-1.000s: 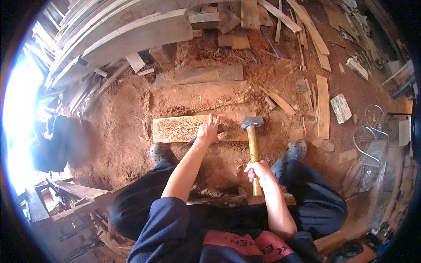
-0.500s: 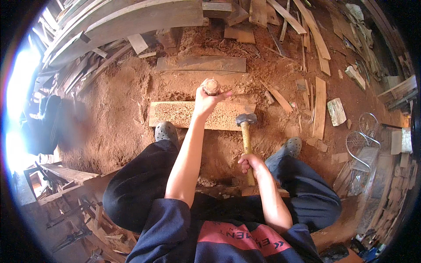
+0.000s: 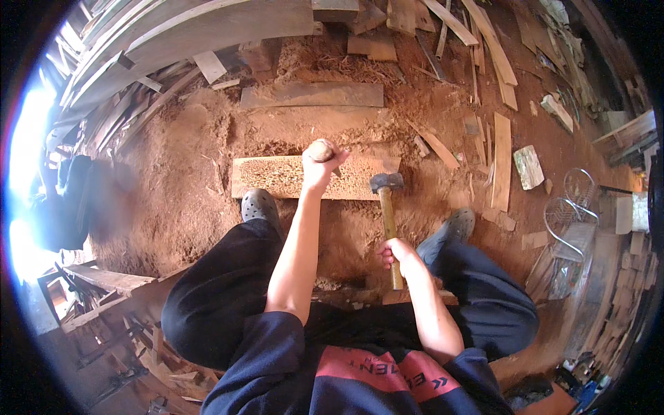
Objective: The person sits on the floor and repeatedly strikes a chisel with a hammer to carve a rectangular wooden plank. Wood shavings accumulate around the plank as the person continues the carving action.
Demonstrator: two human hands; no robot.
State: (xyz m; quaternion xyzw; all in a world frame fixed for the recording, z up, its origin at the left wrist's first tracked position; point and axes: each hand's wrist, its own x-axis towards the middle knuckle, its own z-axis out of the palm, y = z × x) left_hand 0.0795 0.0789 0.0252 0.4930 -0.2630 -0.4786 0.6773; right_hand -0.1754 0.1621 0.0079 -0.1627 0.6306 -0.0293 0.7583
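Observation:
Over the middle of a pitted wooden plank (image 3: 266, 181), my left hand (image 3: 317, 171) is closed around a chisel (image 3: 321, 150). Its round wooden handle end faces up, and a bit of dark blade shows below the fingers, pointing at the plank. Whether the tip touches the wood I cannot tell. My right hand (image 3: 399, 253) grips the yellowish handle of a hammer (image 3: 389, 220) low down. The dark hammer head hangs beside the plank's right end. Many small gouges cover the plank's left and middle; its right end is smoother.
My shoes (image 3: 260, 206) flank the work on reddish dirt. A darker board (image 3: 311, 95) lies beyond the plank. Loose strips (image 3: 501, 162), a whitish block (image 3: 529, 167) and a wire rack (image 3: 570, 216) sit to the right. Large stacked beams (image 3: 221, 31) fill the far left.
My left hand has come down and nearer to the plank, turning the chisel so its blade points toward the wood. The hammer stays nearly in place in my right hand.

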